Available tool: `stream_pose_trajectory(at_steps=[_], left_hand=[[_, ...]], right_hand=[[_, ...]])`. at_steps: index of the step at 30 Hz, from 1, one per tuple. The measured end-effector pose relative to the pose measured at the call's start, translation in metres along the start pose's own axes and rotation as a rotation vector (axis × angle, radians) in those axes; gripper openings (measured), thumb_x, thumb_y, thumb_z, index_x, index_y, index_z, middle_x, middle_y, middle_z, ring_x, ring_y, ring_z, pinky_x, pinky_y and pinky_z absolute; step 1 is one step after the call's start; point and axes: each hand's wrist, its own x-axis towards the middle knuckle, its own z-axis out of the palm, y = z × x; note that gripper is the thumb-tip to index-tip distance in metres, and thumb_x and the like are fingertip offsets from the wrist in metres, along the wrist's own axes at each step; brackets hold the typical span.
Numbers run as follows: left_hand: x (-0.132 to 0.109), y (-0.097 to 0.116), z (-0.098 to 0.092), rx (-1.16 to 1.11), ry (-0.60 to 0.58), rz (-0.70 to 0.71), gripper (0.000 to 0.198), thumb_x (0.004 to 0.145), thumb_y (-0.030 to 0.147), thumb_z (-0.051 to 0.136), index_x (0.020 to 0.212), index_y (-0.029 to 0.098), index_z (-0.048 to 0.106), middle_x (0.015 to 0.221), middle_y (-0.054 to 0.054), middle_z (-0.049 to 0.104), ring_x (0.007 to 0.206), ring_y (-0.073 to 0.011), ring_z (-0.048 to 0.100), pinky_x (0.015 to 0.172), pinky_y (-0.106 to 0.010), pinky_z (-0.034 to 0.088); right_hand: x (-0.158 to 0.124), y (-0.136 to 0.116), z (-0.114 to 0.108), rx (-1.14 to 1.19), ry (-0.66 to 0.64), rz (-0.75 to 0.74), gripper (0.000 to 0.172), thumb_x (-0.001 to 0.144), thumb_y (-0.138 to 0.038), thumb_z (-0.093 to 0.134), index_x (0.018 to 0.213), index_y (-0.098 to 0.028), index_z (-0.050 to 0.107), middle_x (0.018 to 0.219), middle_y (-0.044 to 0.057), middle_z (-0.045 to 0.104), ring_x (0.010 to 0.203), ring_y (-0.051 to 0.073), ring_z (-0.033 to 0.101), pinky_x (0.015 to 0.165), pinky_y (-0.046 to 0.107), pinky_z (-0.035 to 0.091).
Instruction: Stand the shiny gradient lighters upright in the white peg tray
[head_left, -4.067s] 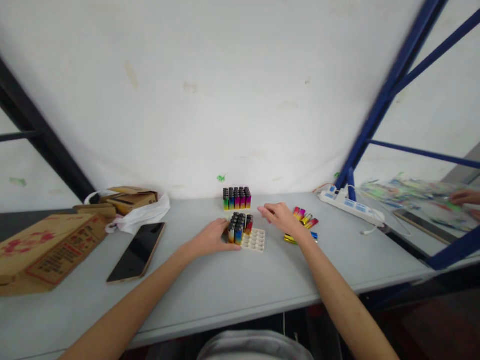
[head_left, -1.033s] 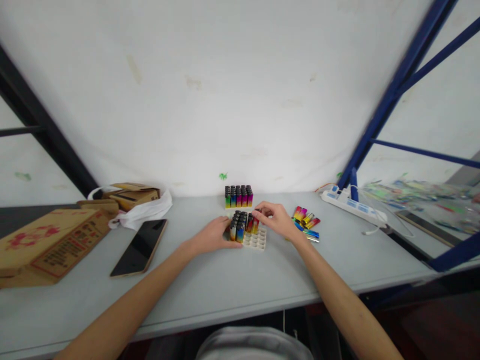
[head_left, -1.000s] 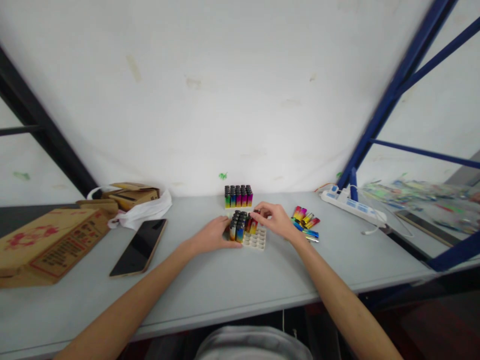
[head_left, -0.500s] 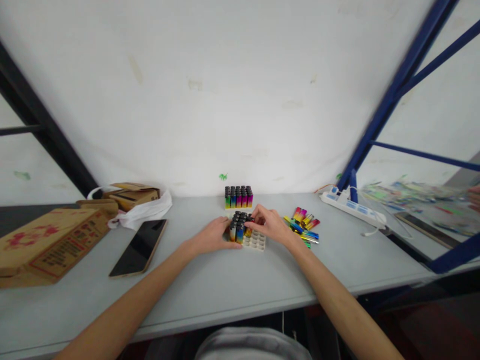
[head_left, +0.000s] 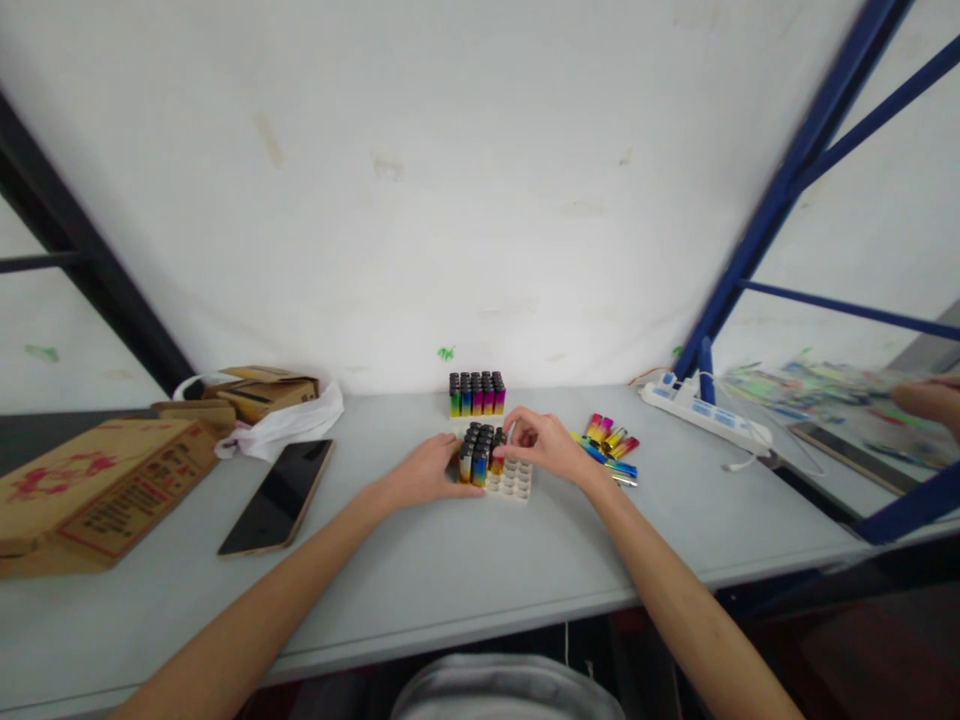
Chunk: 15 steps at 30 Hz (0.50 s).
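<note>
My left hand (head_left: 429, 470) grips the left side of a white holed tray (head_left: 517, 488), with its thumb along the front edge. Shiny coloured lighters (head_left: 473, 466) with black tops stand upright in the tray's left part, while open holes show on its right. Between the thumb and fingers of my right hand (head_left: 544, 443) is a red-and-orange lighter (head_left: 497, 464), upright at the edge of the standing group; the fingertips partly cover it. Right of that hand lies a loose pile of metallic lighters (head_left: 611, 445) in several colours.
Behind the tray stands a block of upright lighters (head_left: 478, 396). A dark phone (head_left: 279, 497), a cardboard box (head_left: 112, 480) and a white bag (head_left: 307, 418) lie at left. A power strip (head_left: 705, 415) is near the blue frame (head_left: 757, 240); another person's hand (head_left: 934, 402) shows far right.
My right hand has shifted slightly, its fingers lying a little higher and farther right around the red-and-orange lighter. My left hand stays put. The other person's hand has come farther into view.
</note>
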Motion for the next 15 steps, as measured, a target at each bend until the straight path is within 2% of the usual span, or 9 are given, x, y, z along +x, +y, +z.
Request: stream_pose_trajectory(at_steps=[4,8,12,15], left_hand=[[0.0,-0.002,0.001,-0.012,0.001,0.025,0.072,0.074,0.074,0.082,0.12,0.019,0.074,0.117,-0.012,0.076,0.109,-0.0355,0.07,0.099,-0.043,0.054],[0.0,-0.003,0.001,0.007,-0.004,0.029,0.073,0.075,0.077,0.08,0.119,0.018,0.074,0.114,-0.013,0.075,0.107,-0.0353,0.07,0.098,-0.044,0.055],[0.001,-0.007,0.003,0.021,0.002,0.037,0.075,0.075,0.08,0.078,0.116,0.018,0.074,0.111,-0.013,0.075,0.105,-0.0357,0.069,0.096,-0.046,0.055],[0.001,-0.01,0.004,0.042,0.003,0.034,0.073,0.075,0.08,0.077,0.115,0.019,0.074,0.107,-0.013,0.074,0.102,-0.0348,0.069,0.092,-0.044,0.056]], right_hand=[[0.002,0.002,-0.002,-0.086,0.084,-0.013,0.034,0.109,-0.051,0.052,0.102,-0.021,0.066,0.071,-0.001,0.067,0.062,0.015,0.058,0.063,0.026,0.043],[0.005,0.014,-0.009,-0.226,0.237,-0.007,0.03,0.111,-0.043,0.046,0.108,-0.02,0.065,0.074,0.0,0.067,0.064,0.016,0.059,0.067,0.027,0.043],[0.005,0.037,-0.031,-0.534,0.479,0.086,0.026,0.108,-0.029,0.045,0.111,-0.017,0.067,0.092,0.01,0.071,0.085,0.024,0.064,0.083,0.033,0.047],[-0.002,0.054,-0.052,-0.743,0.603,0.268,0.028,0.105,-0.021,0.045,0.117,-0.012,0.069,0.111,0.019,0.07,0.108,0.031,0.062,0.1,0.04,0.045]])
